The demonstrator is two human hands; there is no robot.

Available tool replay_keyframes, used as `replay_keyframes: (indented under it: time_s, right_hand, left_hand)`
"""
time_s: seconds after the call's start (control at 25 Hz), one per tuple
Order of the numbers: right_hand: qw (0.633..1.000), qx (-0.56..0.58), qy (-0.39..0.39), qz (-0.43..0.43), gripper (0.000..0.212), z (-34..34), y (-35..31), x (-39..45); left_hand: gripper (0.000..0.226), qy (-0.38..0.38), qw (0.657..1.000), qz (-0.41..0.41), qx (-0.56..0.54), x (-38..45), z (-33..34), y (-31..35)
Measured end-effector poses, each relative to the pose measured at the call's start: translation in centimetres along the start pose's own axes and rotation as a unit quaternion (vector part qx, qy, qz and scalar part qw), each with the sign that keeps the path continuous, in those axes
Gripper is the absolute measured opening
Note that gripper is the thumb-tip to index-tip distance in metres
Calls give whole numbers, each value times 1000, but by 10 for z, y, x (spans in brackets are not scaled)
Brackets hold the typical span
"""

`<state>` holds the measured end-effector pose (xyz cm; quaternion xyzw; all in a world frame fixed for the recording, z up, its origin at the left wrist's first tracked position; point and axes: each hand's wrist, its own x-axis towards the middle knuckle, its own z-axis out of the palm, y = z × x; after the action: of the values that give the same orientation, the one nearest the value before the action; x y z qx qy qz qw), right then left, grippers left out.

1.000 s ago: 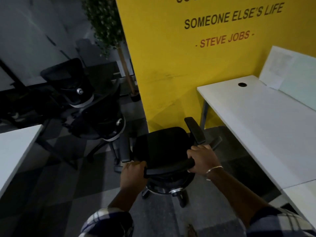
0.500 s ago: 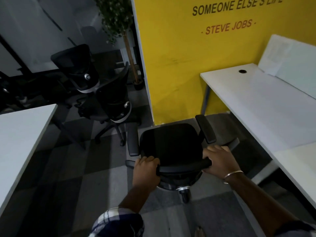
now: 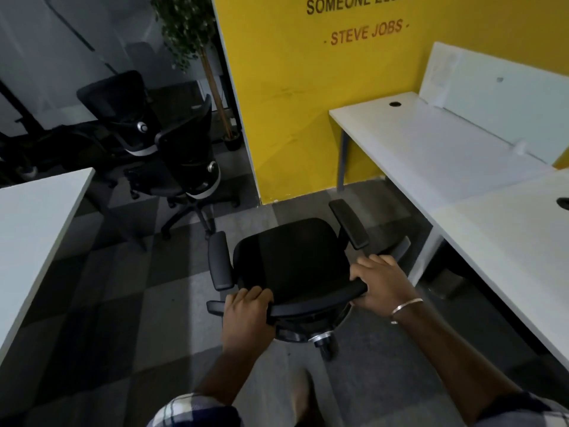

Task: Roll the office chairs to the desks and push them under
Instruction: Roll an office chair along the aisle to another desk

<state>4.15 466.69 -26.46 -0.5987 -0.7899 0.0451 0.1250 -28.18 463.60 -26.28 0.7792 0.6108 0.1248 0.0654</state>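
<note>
Between the white desks, on the grey checked carpet, stands a black office chair (image 3: 292,263), seen from above and behind. Both hands grip the top edge of its backrest: the left hand (image 3: 248,312) curls its fingers over the left end, and the right hand (image 3: 380,282), with a metal bangle (image 3: 405,306) at the wrist, wraps around the right end. The chair sits just beside the right desk (image 3: 431,155), not under it, with its armrests pointing toward the yellow wall (image 3: 295,87). Two other black chairs (image 3: 184,158) stand together farther off on the left, near a potted tree (image 3: 197,35) and another desk (image 3: 34,220).
</note>
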Motion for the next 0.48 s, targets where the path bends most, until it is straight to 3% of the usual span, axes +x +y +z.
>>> replay_keyframes:
  time_s: [0.48]
  right_hand:
    - [997,2,21,77,33,-19,-87,-251]
  left_hand:
    - [32,-6,997,79,-15,-210,-10,40]
